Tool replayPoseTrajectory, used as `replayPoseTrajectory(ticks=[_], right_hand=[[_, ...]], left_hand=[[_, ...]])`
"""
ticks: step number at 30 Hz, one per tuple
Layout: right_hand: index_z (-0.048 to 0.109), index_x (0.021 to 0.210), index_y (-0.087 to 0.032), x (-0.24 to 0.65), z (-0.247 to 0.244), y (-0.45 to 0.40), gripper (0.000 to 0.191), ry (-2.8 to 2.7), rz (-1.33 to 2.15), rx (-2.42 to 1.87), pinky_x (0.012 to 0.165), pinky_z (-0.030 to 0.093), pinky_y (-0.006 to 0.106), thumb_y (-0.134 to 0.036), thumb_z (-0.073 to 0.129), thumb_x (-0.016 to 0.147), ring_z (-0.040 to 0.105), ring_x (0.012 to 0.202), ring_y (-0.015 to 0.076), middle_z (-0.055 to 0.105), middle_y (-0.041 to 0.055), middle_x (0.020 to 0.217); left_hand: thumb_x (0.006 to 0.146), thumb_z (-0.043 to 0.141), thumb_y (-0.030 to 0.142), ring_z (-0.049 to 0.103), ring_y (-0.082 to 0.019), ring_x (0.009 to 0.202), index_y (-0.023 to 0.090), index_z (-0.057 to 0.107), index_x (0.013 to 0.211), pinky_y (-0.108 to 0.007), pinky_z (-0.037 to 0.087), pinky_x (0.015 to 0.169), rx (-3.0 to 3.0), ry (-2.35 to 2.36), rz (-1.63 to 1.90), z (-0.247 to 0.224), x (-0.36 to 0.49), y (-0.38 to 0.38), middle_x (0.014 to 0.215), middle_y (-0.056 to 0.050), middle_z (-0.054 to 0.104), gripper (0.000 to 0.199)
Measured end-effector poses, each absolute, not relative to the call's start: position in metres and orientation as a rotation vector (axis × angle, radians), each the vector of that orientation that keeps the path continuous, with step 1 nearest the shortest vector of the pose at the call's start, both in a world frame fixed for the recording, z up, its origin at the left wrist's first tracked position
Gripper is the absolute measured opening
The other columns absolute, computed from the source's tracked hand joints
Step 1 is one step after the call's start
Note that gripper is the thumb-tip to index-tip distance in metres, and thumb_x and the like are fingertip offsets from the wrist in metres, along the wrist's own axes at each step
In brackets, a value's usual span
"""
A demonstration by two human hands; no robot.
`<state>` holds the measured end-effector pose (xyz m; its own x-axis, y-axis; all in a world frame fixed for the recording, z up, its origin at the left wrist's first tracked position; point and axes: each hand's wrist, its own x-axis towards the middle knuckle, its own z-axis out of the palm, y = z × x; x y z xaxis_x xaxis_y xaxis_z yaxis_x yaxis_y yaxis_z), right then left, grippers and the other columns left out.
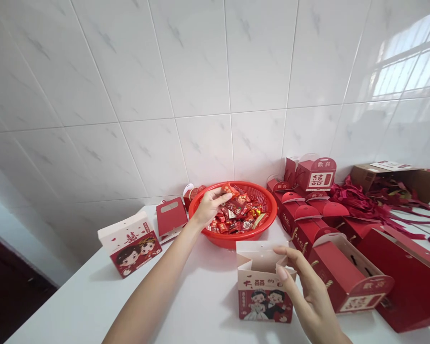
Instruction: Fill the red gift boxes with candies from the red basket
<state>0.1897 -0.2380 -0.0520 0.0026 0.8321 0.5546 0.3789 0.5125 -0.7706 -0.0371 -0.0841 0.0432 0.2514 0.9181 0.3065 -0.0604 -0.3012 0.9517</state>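
Over a red plastic basket of wrapped candies, my left hand pinches a red candy packet between thumb and fingers. An open-topped paper box with a cartoon couple printed on its front stands on the white table. My right hand grips the right upper edge of this box, thumb on the front and fingers at the top flap. What lies inside the box is hidden.
Another printed box and a red box stand left of the basket. Several red gift boxes crowd the right side, with a large red bag. Dark red ribbons and a cardboard box lie behind, near the tiled wall.
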Motion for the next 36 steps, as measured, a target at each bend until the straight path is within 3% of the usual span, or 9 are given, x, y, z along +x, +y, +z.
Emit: replayPoseTrajectory(ticks=[5, 9, 15, 22, 24, 28, 31, 34, 36], right_hand=[[0.058, 0.125, -0.026, 0.188, -0.050, -0.239, 0.027, -1.561, 0.496, -1.056, 0.067, 0.052, 0.022, -0.039, 0.049, 0.103, 0.064, 0.076, 0.0163, 0.065, 0.0016, 0.090], [0.055, 0.130, -0.029, 0.187, -0.050, -0.240, 0.029, -1.567, 0.525, -1.030, 0.076, 0.053, 0.023, -0.037, 0.051, 0.103, 0.066, 0.088, 0.0169, 0.068, 0.0031, 0.103], [0.053, 0.133, -0.032, 0.187, -0.048, -0.239, 0.031, -1.584, 0.599, -0.966, 0.090, 0.052, 0.025, -0.037, 0.052, 0.103, 0.064, 0.109, 0.0184, 0.065, 0.0034, 0.119], [0.054, 0.133, -0.030, 0.188, -0.050, -0.241, 0.031, -1.592, 0.538, -1.026, 0.076, 0.052, 0.024, -0.038, 0.050, 0.103, 0.064, 0.087, 0.0162, 0.065, 0.0022, 0.102], [0.053, 0.132, -0.030, 0.186, -0.051, -0.240, 0.030, -1.590, 0.538, -1.019, 0.075, 0.052, 0.024, -0.037, 0.049, 0.104, 0.064, 0.085, 0.0157, 0.064, 0.0016, 0.099], [0.053, 0.130, -0.028, 0.184, -0.052, -0.238, 0.028, -1.556, 0.520, -1.026, 0.074, 0.053, 0.024, -0.037, 0.051, 0.103, 0.064, 0.083, 0.0157, 0.065, 0.0011, 0.094], [0.049, 0.135, -0.028, 0.181, -0.055, -0.237, 0.035, -1.491, 0.531, -1.028, 0.072, 0.055, 0.026, -0.038, 0.052, 0.102, 0.067, 0.085, 0.0174, 0.068, 0.0039, 0.100], [0.038, 0.146, -0.029, 0.180, -0.057, -0.237, 0.049, -1.448, 0.571, -0.981, 0.076, 0.058, 0.027, -0.036, 0.055, 0.101, 0.070, 0.092, 0.0182, 0.070, 0.0060, 0.110], [0.043, 0.144, -0.031, 0.182, -0.056, -0.237, 0.046, -1.502, 0.546, -0.951, 0.078, 0.058, 0.025, -0.033, 0.058, 0.100, 0.071, 0.093, 0.0170, 0.072, 0.0043, 0.111]], left_hand=[[0.080, 0.080, 0.043, 0.068, -0.022, 0.086, 0.018, 0.077, 0.092, -0.030, 0.054, 0.077, 1.616, 0.491, 1.298, 0.076, -0.022, -0.148, 0.090, -0.006, 0.075, 0.028], [0.092, 0.069, 0.028, 0.066, -0.020, 0.087, 0.017, 0.077, 0.096, -0.031, 0.053, 0.080, 2.038, 0.478, 1.061, 0.077, -0.012, -0.181, 0.093, -0.007, 0.073, 0.014], [0.091, 0.069, 0.018, 0.065, -0.021, 0.113, 0.021, 0.068, 0.122, -0.035, 0.051, 0.100, 2.329, 0.611, 0.969, 0.056, -0.013, -0.190, 0.120, -0.006, 0.072, 0.032], [0.093, 0.067, 0.022, 0.061, -0.021, 0.122, 0.025, 0.072, 0.116, -0.036, 0.048, 0.107, 2.364, 0.711, 0.931, 0.054, -0.030, -0.189, 0.129, -0.005, 0.067, 0.024], [0.090, 0.072, 0.031, 0.057, -0.023, 0.128, 0.026, 0.069, 0.123, -0.039, 0.046, 0.110, 2.373, 0.764, 0.856, 0.057, -0.037, -0.190, 0.133, -0.005, 0.065, 0.034], [0.077, 0.084, 0.045, 0.048, -0.031, 0.139, 0.027, 0.054, 0.144, -0.045, 0.040, 0.115, 2.422, 0.942, 0.580, 0.061, -0.046, -0.193, 0.147, -0.007, 0.057, 0.076], [0.087, 0.075, 0.036, 0.058, -0.027, 0.129, 0.025, 0.058, 0.139, -0.040, 0.043, 0.110, 2.450, 0.976, 0.532, 0.060, -0.045, -0.193, 0.142, -0.006, 0.062, 0.055], [0.094, 0.062, 0.022, 0.068, -0.019, 0.101, 0.023, 0.067, 0.118, -0.031, 0.049, 0.090, 2.506, 0.912, 0.514, 0.054, -0.041, -0.192, 0.117, -0.002, 0.073, 0.024], [0.092, 0.056, 0.013, 0.065, -0.016, 0.087, 0.021, 0.066, 0.103, -0.027, 0.047, 0.078, 2.550, 0.884, 0.495, 0.052, -0.039, -0.191, 0.101, 0.000, 0.072, 0.017]])
